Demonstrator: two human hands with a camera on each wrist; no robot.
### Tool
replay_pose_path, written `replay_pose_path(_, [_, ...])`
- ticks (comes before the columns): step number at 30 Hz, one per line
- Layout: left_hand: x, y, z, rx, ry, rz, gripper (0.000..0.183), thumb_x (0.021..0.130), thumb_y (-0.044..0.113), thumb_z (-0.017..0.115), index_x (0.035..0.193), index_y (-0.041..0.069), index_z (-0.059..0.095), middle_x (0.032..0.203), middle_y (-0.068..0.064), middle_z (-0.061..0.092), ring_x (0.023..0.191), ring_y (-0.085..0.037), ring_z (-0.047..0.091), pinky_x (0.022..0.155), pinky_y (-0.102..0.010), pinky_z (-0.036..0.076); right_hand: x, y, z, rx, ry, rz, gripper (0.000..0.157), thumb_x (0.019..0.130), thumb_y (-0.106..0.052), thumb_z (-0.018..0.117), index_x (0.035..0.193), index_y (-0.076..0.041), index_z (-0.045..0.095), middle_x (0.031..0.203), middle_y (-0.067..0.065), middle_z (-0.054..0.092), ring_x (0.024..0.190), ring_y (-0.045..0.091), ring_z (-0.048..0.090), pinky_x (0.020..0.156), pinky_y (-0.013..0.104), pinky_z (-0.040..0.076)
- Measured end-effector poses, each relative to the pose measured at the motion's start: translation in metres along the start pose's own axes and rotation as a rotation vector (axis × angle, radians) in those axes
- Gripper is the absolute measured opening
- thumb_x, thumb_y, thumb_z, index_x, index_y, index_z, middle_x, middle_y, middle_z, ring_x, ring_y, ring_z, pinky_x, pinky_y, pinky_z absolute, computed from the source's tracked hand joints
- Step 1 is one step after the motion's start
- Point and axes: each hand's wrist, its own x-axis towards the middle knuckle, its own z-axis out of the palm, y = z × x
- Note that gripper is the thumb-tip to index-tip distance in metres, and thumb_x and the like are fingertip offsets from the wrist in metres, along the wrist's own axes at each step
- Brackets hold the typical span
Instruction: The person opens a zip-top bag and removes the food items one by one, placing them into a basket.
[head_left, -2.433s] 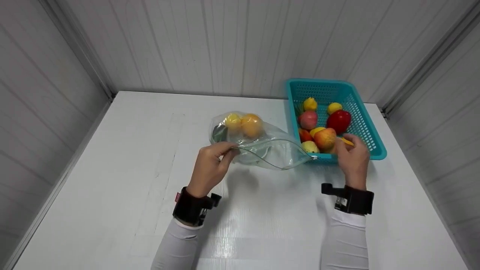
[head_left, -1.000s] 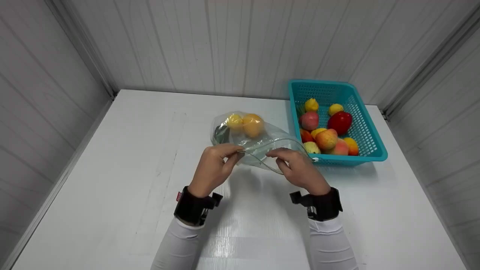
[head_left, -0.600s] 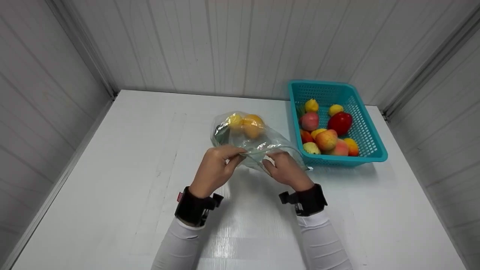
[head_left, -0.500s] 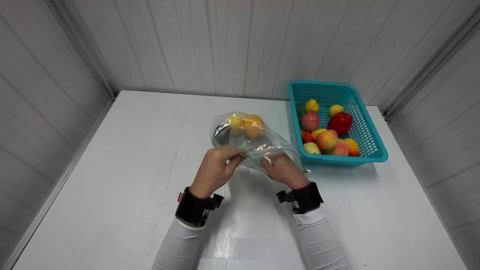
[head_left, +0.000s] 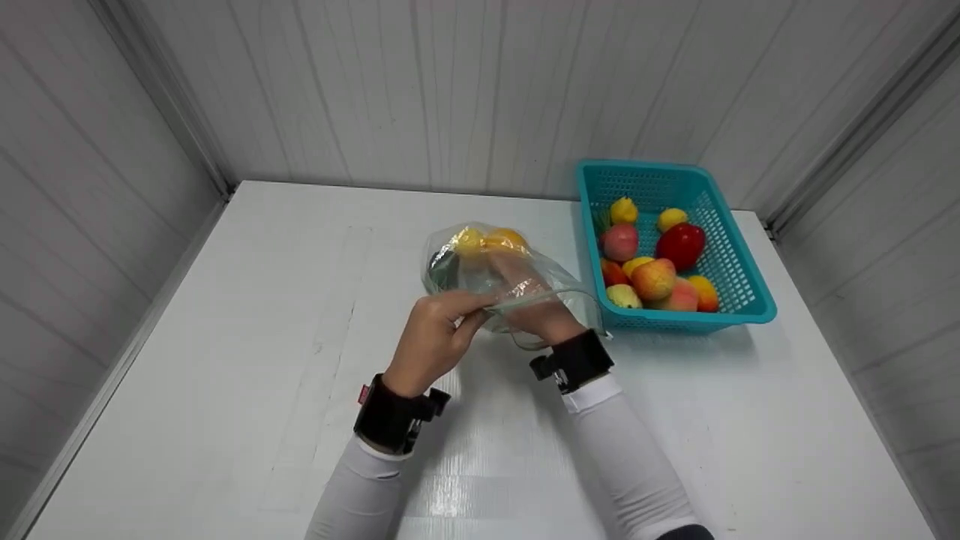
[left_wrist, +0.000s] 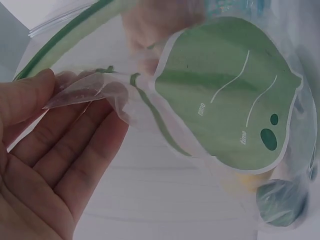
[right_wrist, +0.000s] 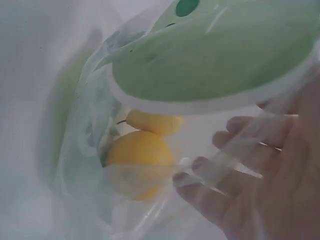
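Observation:
A clear zip bag [head_left: 564, 279] with a green printed leaf shape lies mid-table. My left hand [head_left: 431, 341] pinches the near-left edge of its mouth between thumb and fingers; the left wrist view shows the gathered plastic by the thumb. My right hand [head_left: 534, 300] reaches through the mouth into the bag, up to the wrist. In the right wrist view, its fingers [right_wrist: 210, 192] are spread and loosely bent, seen partly through plastic, holding nothing. Near the fingertips lie an orange [right_wrist: 140, 155] and a yellow pear-shaped fruit [right_wrist: 155, 122]. A dark green item [head_left: 442, 268] is at the bag's left end.
A teal basket [head_left: 686, 318] stands at the back right, close to the bag. It holds several fruits, among them a red one [head_left: 680, 245] and a peach [head_left: 653, 280]. Panel walls [head_left: 390, 97] rise behind and beside the white table [head_left: 255, 300].
My right hand has left a yellow-orange fruit in the basket, moved left to the bag's mouth and gone deep inside towards the orange. My left hand keeps its pinch on the bag's edge.

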Motion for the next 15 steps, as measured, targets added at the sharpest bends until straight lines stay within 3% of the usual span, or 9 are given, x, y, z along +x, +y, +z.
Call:
replay_pose_path(3, [-0.001, -0.001, 0.001, -0.002, -0.006, 0.014, 0.018, 0.093, 0.001, 0.074, 0.109, 0.005, 0.081, 0.103, -0.007, 0.079, 0.096, -0.018, 0.075, 0.084, -0.032, 0.06, 0.007, 0.002, 0.004, 0.054, -0.015, 0.064, 0.047, 0.099, -0.007, 0.058, 0.143, 0.007, 0.049, 0.141, 0.025, 0.056, 0.134, 0.039, 0.052, 0.115, 0.049, 0.041])
replay_pose_path(7, [-0.002, -0.002, 0.003, -0.009, -0.021, 0.034, 0.02, 0.093, 0.003, 0.074, 0.11, 0.008, 0.081, 0.103, -0.005, 0.079, 0.097, -0.017, 0.075, 0.085, -0.032, 0.06, 0.012, 0.004, 0.007, 0.032, -0.043, 0.12, 0.054, 0.099, -0.002, 0.054, 0.148, 0.016, 0.039, 0.151, 0.035, 0.044, 0.144, 0.047, 0.039, 0.122, 0.053, 0.029])
replay_pose_path(12, [-0.003, -0.003, 0.004, -0.018, -0.037, 0.033, 0.019, 0.093, 0.003, 0.073, 0.11, 0.009, 0.081, 0.102, -0.004, 0.079, 0.095, -0.015, 0.074, 0.082, -0.031, 0.06, 0.02, 0.005, 0.008, 0.066, -0.003, 0.105, 0.04, 0.087, 0.008, 0.056, 0.127, 0.014, 0.053, 0.137, 0.034, 0.054, 0.133, 0.048, 0.046, 0.119, 0.055, 0.031])
replay_pose_path(15, [-0.004, -0.003, 0.005, -0.014, -0.034, 0.031, 0.015, 0.093, 0.003, 0.074, 0.105, 0.007, 0.082, 0.099, -0.005, 0.079, 0.091, -0.016, 0.075, 0.079, -0.032, 0.06, 0.023, 0.007, 0.007, -0.003, 0.023, 0.104, 0.043, 0.081, 0.008, 0.058, 0.123, 0.015, 0.055, 0.137, 0.036, 0.053, 0.132, 0.051, 0.047, 0.118, 0.056, 0.032])
